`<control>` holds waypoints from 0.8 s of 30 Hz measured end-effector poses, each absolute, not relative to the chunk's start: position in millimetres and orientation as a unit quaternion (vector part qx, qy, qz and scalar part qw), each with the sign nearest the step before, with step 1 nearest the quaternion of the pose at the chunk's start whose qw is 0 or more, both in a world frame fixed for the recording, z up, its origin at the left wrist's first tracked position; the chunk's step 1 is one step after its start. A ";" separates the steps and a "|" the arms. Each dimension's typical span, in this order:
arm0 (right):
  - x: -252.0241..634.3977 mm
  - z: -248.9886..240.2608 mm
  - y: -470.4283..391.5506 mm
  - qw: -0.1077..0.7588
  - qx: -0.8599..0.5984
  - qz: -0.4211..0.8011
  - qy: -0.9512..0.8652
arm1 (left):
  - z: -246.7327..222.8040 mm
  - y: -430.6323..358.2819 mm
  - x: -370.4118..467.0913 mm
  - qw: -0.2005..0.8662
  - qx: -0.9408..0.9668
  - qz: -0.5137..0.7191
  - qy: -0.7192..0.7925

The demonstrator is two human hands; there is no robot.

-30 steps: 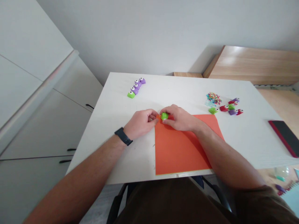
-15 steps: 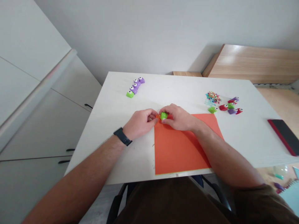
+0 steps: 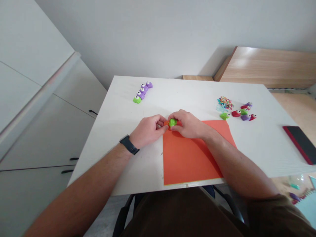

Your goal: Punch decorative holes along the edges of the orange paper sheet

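Head view only: both hands together at far-left corner of flat orange sheet of paper [image 3: 195, 151] on white rectangular tabletop [image 3: 123, 115]. Right hand [image 3: 189, 124] curled round small lime-green plastic paper punch [image 3: 172, 122], thumb and fingertips closed on it, punch sat right at sheet's far-left corner, edge of paper apparently inside it; exact slot not visible. Left hand [image 3: 148, 130] w/ dark wristband [image 3: 129, 144], fingers bent in, tips pinching paper corner just beside punch, touching or nearly touching right hand; can't tell how much paper gripped. Rest of sheet lying flat, near edge reaching table's front edge, right forearm across its right part. Far left of table: short row of purple punches w/ googly eyes ending in one green punch [image 3: 142, 91], well apart from hands. Far right: pile of multicoloured paper bits [image 3: 225, 102], beside it cluster of red, green, purple punches [image 3: 243, 112], one more green punch [image 3: 224, 116] just off sheet's far-right corner. Right edge of table: flat dark-red rectangular case [image 3: 300, 144]. White cabinets [image 3: 37, 98] at left, light wooden surface [image 3: 266, 67] behind table.
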State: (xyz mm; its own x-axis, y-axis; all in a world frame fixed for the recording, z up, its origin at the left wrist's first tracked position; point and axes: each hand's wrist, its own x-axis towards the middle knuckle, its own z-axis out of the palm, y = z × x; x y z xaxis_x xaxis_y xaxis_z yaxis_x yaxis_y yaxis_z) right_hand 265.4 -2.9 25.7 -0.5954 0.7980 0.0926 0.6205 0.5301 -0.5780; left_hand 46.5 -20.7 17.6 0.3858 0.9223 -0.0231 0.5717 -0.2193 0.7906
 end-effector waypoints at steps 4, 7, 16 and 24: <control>266.0 25.2 -3.0 0.178 -0.417 0.249 -0.856 | 21.5 -22.0 46.7 0.368 0.748 0.229 0.504; 265.5 25.4 -3.3 0.182 -0.412 0.245 -0.858 | 25.4 -23.8 47.4 0.374 0.750 0.225 0.498; 263.6 25.7 -3.4 0.172 -0.403 0.231 -0.869 | 19.5 -24.0 54.8 0.341 0.756 0.225 0.512; 263.2 23.4 -3.9 0.166 -0.401 0.227 -0.872 | 15.0 -22.7 57.4 0.320 0.760 0.228 0.517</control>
State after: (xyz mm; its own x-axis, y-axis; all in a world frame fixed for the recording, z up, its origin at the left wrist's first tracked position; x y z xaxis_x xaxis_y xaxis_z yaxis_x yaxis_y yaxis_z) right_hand 263.2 -3.9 23.4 -0.6227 0.7750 0.1077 0.6242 0.5750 -0.5289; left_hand 57.4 -22.7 15.0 0.3605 0.9326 0.0159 0.6407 -0.2600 0.7225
